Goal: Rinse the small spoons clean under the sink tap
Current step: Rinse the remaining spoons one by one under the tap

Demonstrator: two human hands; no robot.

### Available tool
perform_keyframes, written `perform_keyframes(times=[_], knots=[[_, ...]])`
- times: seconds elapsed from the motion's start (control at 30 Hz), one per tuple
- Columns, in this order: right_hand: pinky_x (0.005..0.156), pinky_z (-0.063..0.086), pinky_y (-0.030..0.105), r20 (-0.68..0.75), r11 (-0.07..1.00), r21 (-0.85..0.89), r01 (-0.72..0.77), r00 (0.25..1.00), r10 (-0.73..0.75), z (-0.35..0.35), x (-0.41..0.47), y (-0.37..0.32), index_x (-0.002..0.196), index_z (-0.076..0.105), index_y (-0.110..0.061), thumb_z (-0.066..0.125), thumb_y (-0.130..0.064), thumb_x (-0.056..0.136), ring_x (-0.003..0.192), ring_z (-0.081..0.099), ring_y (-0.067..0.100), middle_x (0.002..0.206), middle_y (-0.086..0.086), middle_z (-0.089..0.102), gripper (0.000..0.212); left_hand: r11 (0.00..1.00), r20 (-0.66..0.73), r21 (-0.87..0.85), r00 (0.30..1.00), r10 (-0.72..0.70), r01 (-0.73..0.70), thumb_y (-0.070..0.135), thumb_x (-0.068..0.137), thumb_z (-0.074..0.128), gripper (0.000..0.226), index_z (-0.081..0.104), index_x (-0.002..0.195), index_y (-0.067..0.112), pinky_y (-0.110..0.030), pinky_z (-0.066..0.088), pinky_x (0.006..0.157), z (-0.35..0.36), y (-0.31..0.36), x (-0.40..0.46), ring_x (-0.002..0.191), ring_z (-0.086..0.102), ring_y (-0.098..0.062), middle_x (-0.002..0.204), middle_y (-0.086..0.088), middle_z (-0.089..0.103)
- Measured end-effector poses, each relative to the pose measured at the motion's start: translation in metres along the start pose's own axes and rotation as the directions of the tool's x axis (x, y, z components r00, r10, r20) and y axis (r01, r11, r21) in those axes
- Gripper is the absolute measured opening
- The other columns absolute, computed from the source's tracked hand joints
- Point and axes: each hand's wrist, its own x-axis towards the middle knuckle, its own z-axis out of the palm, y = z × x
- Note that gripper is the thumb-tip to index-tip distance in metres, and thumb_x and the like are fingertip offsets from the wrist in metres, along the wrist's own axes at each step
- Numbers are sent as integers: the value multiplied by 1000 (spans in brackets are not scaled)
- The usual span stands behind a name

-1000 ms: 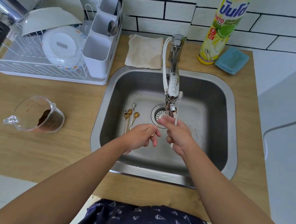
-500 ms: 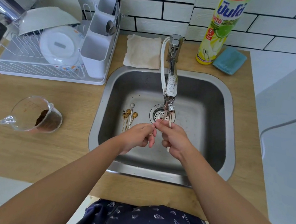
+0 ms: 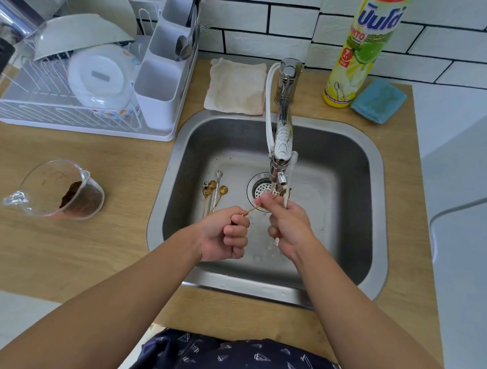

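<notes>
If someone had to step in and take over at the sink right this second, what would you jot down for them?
Left hand pinches the handle of one gold spoon; right hand grips its bowl end under the running tap, apparently rubbing it.
Four more small spoons lie on the sink floor, left of the drain, with dark specks near them.
Done: no rinsed small spoon visible in the rack.
Left: finish this spoon, then rinse the four.
</notes>
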Motion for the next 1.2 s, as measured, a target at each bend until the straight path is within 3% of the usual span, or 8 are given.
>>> perform_keyframes(times=[0.13, 0.27, 0.37, 0.43, 0.63, 0.83, 0.97, 1.2], knots=[[36, 26, 20, -113, 991, 121, 51, 993, -37, -9, 12, -6, 113, 67, -20, 80, -16, 90, 40, 28, 5, 84, 4, 72, 27, 998, 17, 50, 1000, -26, 25, 29, 97, 41, 43, 38, 53, 25, -29, 28, 54, -2, 1, -5, 42, 24, -11, 40, 6, 31], [36, 26, 20, -132, 995, 47, 91, 988, -84, -6, 16, -3, 104, 62, -16, 80, -11, 89, 40, 37, 3, 87, 9, 67, 24, 888, -112, 459, 991, 71, -12, 59, 102, 34, 56, 45, 64, 19, -30, 32, 57, 4, 7, -7, 52, 38, -15, 64, -6, 59], [36, 26, 19, -149, 990, -75, 121, 980, -131, -7, 19, -1, 92, 65, -13, 81, -20, 90, 38, 38, 0, 84, 7, 73, 17, 728, -123, 667, 940, 318, -159, 46, 106, 40, 37, 62, 107, 15, -24, 39, 54, 1, 14, -10, 56, 47, -12, 86, -8, 65], [35, 30, 14, -140, 976, -166, 143, 976, -167, -5, 18, 1, 83, 67, -17, 78, -26, 93, 35, 44, -1, 77, 0, 78, 17, 662, -48, 722, 940, 337, -200, 31, 108, 41, 26, 57, 127, 22, -23, 40, 50, -4, 18, -15, 55, 49, -12, 82, -6, 63], [45, 34, 17, -115, 957, -254, 140, 978, -173, 8, 13, 7, 95, 72, -22, 53, -33, 107, 39, 46, -1, 90, -1, 81, 25, 586, -72, 790, 923, 378, -178, 24, 109, 37, 27, 59, 112, 8, -24, 28, 39, 2, 15, -17, 44, 34, -12, 65, -1, 50], [56, 39, 17, -36, 933, -312, 181, 979, -202, 6, 7, 14, 102, 67, -25, 81, -32, 89, 61, 52, 0, 85, -9, 66, 21, 621, -93, 761, 915, 392, -188, 24, 109, 35, 27, 56, 106, 8, -22, 26, 36, 12, 8, -12, 40, 33, -11, 64, -1, 50], [53, 38, 17, -164, 947, -281, 158, 964, -210, 0, 14, 3, 87, 74, -19, 69, -31, 98, 44, 52, -3, 73, -8, 76, 17, 654, -59, 726, 929, 366, -212, 22, 108, 35, 25, 55, 104, 8, -22, 24, 35, 13, 4, -15, 39, 31, -10, 61, 2, 50], [40, 26, 21, -2, 971, -194, 143, 989, -146, -7, 11, 7, 91, 75, -21, 65, -26, 101, 43, 27, 8, 83, -4, 76, 15, 693, -71, 694, 940, 334, -194, 22, 109, 34, 26, 54, 108, 6, -22, 23, 35, 14, 9, -19, 37, 28, -10, 61, 0, 46]])
